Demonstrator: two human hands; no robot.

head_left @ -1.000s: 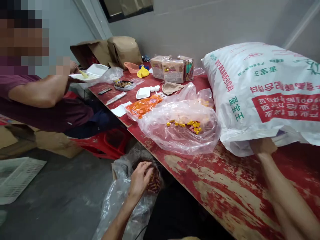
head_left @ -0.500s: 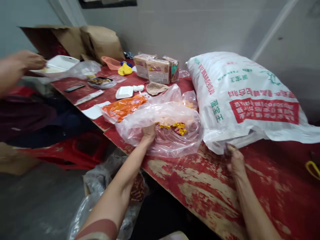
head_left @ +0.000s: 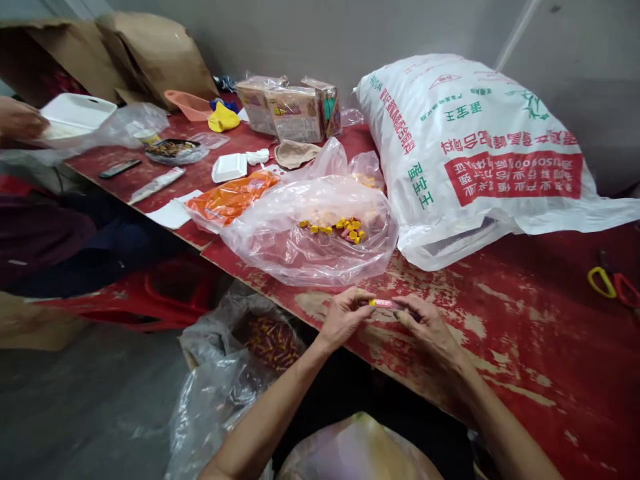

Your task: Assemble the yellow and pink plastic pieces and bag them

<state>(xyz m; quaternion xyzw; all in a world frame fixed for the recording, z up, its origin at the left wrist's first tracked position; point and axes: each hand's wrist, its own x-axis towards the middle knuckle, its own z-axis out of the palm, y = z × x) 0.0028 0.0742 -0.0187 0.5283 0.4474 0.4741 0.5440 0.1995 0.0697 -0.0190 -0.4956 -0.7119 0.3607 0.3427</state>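
Note:
My left hand (head_left: pixel 344 317) and my right hand (head_left: pixel 425 327) meet over the worn red table (head_left: pixel 525 333), near its front edge. Between their pinched fingertips lies a small pink tube with a yellow cap (head_left: pixel 381 303); the left fingers are at the capped end, the right fingers at the other end. Just beyond the hands a clear plastic bag (head_left: pixel 310 233) lies open on the table with several yellow caps (head_left: pixel 333 228) in it. Below the table edge, a second plastic bag (head_left: pixel 235 360) holds several red and yellow tubes (head_left: pixel 273 340).
A big white printed sack (head_left: pixel 475 147) lies at the right. Scissors (head_left: pixel 613 283) lie at the far right. An orange bag (head_left: pixel 230 200), foam boxes (head_left: pixel 229 167), packets (head_left: pixel 290 110) and cardboard (head_left: pixel 125 53) stand farther back. Another person (head_left: pixel 30 200) sits at left.
My left hand left the bag of caps and my right hand left the sack's edge. Both came together at the table's front edge, now pinching a small capped tube.

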